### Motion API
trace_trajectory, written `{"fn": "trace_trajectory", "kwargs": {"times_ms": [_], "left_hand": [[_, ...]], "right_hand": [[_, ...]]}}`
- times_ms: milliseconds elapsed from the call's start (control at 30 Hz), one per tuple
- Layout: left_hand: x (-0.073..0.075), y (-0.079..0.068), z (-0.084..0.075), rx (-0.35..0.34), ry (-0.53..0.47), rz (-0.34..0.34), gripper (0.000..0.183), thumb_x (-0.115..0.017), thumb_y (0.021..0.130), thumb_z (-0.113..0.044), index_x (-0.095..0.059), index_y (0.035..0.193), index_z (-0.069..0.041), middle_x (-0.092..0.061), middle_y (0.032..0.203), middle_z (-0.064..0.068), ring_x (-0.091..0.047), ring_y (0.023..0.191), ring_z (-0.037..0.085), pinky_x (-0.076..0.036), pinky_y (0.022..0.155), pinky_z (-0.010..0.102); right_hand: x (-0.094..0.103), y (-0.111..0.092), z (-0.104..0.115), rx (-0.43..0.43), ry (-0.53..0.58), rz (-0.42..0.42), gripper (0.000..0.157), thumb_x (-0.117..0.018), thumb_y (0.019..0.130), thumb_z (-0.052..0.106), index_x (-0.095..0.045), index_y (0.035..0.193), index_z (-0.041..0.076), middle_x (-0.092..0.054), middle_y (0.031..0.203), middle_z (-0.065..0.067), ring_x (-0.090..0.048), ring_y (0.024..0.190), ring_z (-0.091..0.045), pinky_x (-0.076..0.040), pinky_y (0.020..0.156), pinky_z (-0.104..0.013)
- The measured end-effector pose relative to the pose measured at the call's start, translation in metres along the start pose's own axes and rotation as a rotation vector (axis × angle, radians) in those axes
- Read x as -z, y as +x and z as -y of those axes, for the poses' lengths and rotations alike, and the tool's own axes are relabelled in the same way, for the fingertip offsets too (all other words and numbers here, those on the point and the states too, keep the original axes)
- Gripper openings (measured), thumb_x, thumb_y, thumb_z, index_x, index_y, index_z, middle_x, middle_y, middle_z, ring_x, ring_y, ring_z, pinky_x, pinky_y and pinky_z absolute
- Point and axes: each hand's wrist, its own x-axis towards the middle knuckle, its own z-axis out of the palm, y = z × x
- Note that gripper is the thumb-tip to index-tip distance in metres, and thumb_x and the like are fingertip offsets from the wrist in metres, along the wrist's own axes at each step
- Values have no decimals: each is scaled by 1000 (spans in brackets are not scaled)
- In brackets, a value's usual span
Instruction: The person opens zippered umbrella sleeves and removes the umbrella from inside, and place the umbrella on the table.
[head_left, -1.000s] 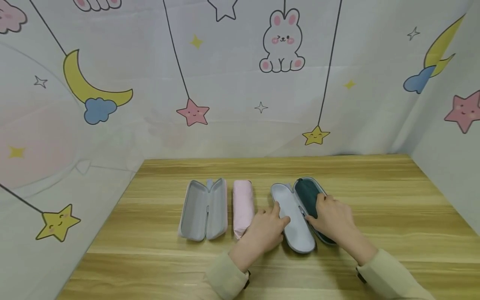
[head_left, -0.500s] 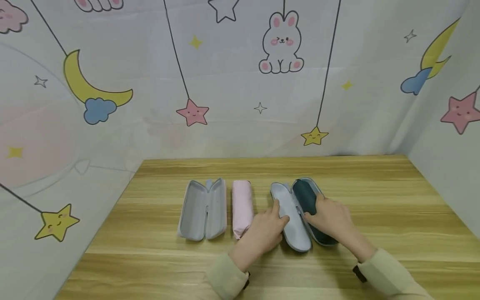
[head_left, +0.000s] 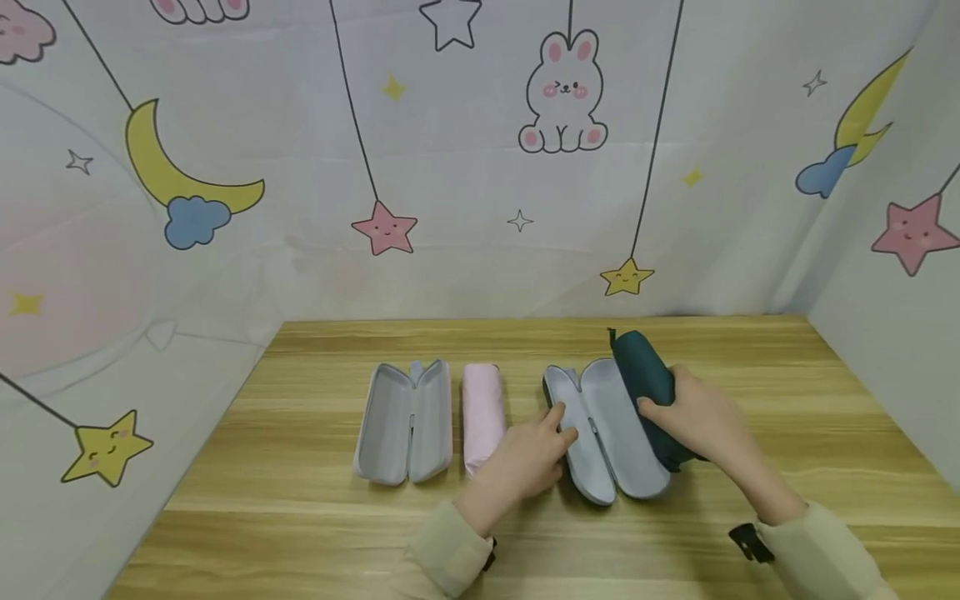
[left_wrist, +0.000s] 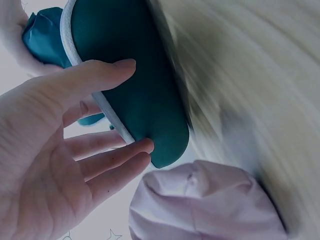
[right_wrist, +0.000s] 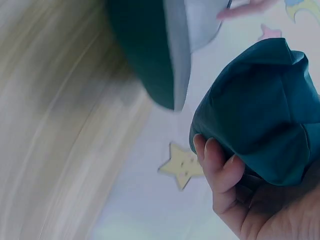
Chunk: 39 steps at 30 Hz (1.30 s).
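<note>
My right hand (head_left: 705,421) grips a dark green folded umbrella (head_left: 643,367), thumb on one side and fingers round the other. It is tilted over the right edge of an open green case with pale grey lining (head_left: 626,450). In the right wrist view the loose folded fabric end of the umbrella (right_wrist: 260,110) faces the camera. My left hand (head_left: 528,454) is at the left edge of this case, its fingers spread and fairly straight. In the left wrist view, the thumb overlaps the green shell (left_wrist: 135,75) and fingertips (left_wrist: 145,146) lie at its pale rim.
A pink folded umbrella (head_left: 482,408) lies on the wooden table (head_left: 262,533) just left of my left hand. Farther left stands an open pink case with grey lining (head_left: 390,425). A patterned cloth (head_left: 465,275) hangs behind the table.
My right hand has lifted the green umbrella out of the right half of the case and moved it to the right, uncovering the grey lining. The left hand has stayed nearly still.
</note>
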Motion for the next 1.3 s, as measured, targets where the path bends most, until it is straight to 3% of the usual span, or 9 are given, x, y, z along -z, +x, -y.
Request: {"fn": "trace_trajectory", "kwargs": {"times_ms": [200,400,700,833,1000,1133,1300], "left_hand": [[-1,2,3,1,-48,15,40,-71,84,-24,-62,122,-20,-49,143,11,-55,126,25,-57,80,33],[-1,1,5,13,-63,16,41,-72,83,-23,-62,123,-20,-47,145,11,-54,127,26,-58,79,34],[0,2,6,-1,-60,8,40,-71,84,-23,-61,123,-21,-47,145,11,-55,125,27,-57,80,35],[2,-1,4,-4,-63,42,43,-68,87,-19,-56,128,-23,-44,147,10,-55,125,28,-55,85,39],[3,-4,4,-6,-61,52,52,-63,89,-13,-50,137,-27,-41,150,9,-54,126,29,-52,93,42],[8,-9,4,28,-54,-2,56,-62,89,-13,-46,141,-27,-42,150,9,-57,123,27,-53,91,40],[13,-19,10,120,-80,-181,51,-64,88,-20,-50,138,-21,-50,144,8,-58,122,24,-55,84,39]], "right_hand": [[9,2,-23,-30,-40,-23,78,-57,85,44,-39,132,-17,-64,96,-30,-61,68,-27,-44,50,-32],[1,2,-36,-28,-112,-27,72,-58,84,45,-47,121,-17,-63,81,-22,-56,60,-25,-40,46,-32],[-14,8,-48,-19,-171,12,74,-58,85,46,-46,123,-17,-61,76,-16,-53,58,-23,-39,46,-34],[-19,8,-51,-16,-195,27,73,-59,85,47,-47,122,-15,-62,80,-20,-54,60,-25,-39,46,-35],[-21,8,-53,-33,-199,63,84,-57,86,50,-39,131,-18,-64,95,-30,-59,67,-30,-42,49,-38],[-17,6,-51,-22,-202,75,92,-51,90,59,-32,136,-19,-56,117,-39,-63,85,-44,-48,56,-45],[-12,-5,-39,55,-197,-34,84,-42,95,58,-34,140,-13,-42,133,-42,-48,114,-57,-48,71,-63]]}}
